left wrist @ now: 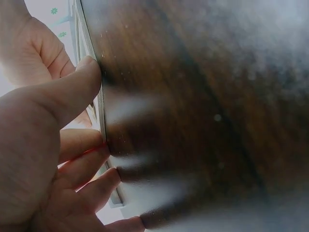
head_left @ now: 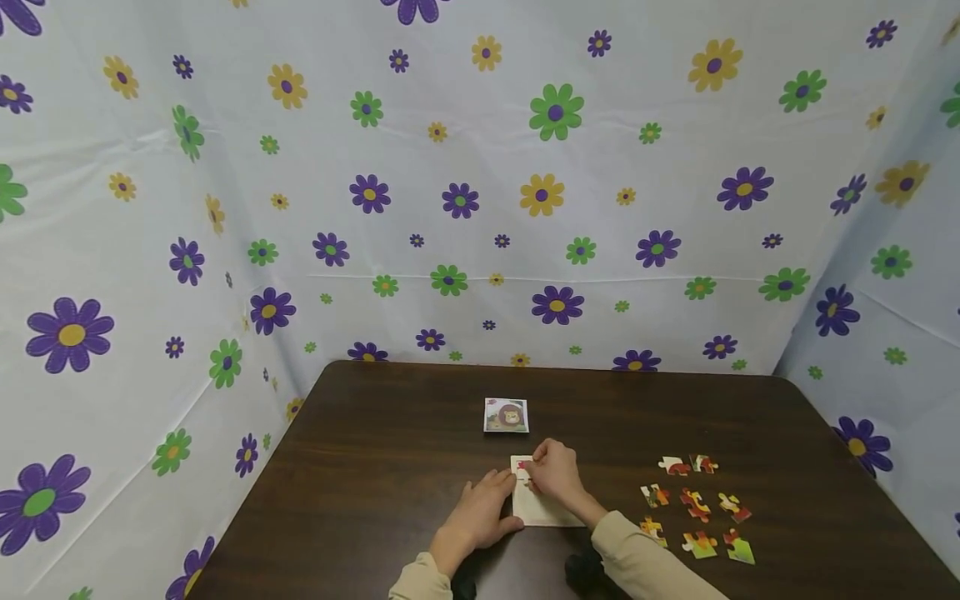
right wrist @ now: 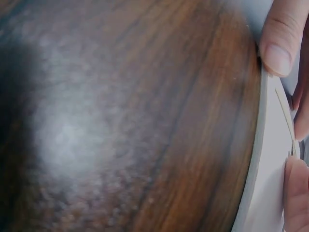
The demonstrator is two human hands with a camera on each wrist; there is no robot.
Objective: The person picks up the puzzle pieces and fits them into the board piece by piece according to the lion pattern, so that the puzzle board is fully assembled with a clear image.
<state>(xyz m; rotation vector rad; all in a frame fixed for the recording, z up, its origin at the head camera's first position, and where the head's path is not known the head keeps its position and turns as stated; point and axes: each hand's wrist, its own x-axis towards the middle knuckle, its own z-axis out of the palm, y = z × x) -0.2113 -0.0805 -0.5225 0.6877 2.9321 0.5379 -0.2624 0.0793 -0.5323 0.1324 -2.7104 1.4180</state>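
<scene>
The head view shows the whole tabletop (head_left: 390, 467), and only there can you see the loose pieces (head_left: 695, 505) and the lion card (head_left: 506, 415). The left wrist view shows the left hand (head_left: 480, 510) from its thumb side, with the thumb at the edge of the board (head_left: 551, 512). The right wrist view shows a thin edge tipped up over the board, which the head view does not show.

The left hand is spread wide, its fingers nearly straight, at the board's 9 o'clock side. The right hand (head_left: 557, 473) is nearly closed and pinches a piece (head_left: 522, 468) at the board's 10 o'clock corner. I cannot tell if more bits hide under it.

There is one board and one card, which lies at 11 o'clock from the board. Eight loose pieces lie at 3 o'clock, well apart from it. Flowery cloth (head_left: 480, 150) hangs at 12 o'clock, behind the tabletop.
</scene>
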